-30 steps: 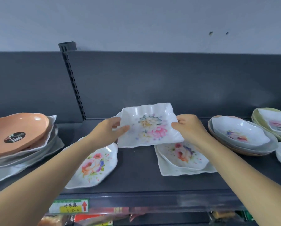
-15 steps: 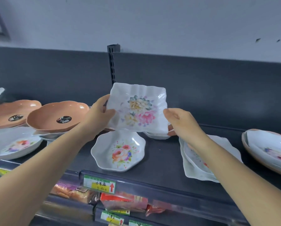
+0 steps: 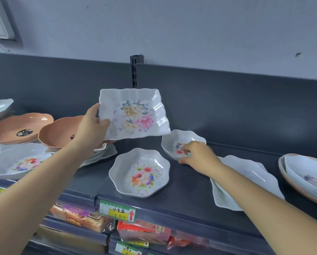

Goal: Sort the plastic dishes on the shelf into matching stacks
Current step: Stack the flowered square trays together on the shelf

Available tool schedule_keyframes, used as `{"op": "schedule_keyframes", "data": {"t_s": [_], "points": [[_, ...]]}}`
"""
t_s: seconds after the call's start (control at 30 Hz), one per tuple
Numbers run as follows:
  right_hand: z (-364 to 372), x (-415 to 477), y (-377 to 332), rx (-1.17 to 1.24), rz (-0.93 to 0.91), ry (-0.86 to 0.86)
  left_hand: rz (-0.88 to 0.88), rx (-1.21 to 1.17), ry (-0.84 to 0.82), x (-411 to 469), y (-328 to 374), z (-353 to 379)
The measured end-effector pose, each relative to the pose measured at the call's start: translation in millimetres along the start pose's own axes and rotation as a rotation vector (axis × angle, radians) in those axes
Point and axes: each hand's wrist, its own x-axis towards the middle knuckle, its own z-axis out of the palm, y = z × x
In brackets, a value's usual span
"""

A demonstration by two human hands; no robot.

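9 o'clock: round orange plastic dishes (image 3: 19, 126) stacked on dark shelf (image 3: 190, 190) | left hand (image 3: 93, 129) pinches square white floral plastic dish (image 3: 133, 115) by its left edge, thumb on top, aloft at 12, likely awaiting a matching stack | small scalloped white floral plastic dish (image 3: 181, 142) at its 4 o'clock, near rim pinched by right hand (image 3: 198, 157) fingers, probably for lifting.

Shelf (image 3: 190, 184) bears one floral dish (image 3: 141, 172) between left fingers (image 3: 103, 123) and right fingers (image 3: 186, 147), one small dish (image 3: 174, 142) beneath the latter.
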Motion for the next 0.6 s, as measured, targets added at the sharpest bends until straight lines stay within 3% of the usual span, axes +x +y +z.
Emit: {"op": "schedule_keyframes", "data": {"t_s": [0.23, 0.5, 0.6], "points": [[0.6, 19.3, 11.8, 0.183, 0.056, 0.081, -0.019, 0.063, 0.073, 9.3, -20.0, -22.8], [-16.7, 55.6, 59.4, 0.148, 0.260, 0.152, -0.047, 0.048, 0.060, 21.4, -36.7, -20.8], [-18.0, 64.9, 64.6, 0.192, 0.383, 0.091, -0.045, 0.027, 0.021, 27.4, -38.4, -11.2]]}}
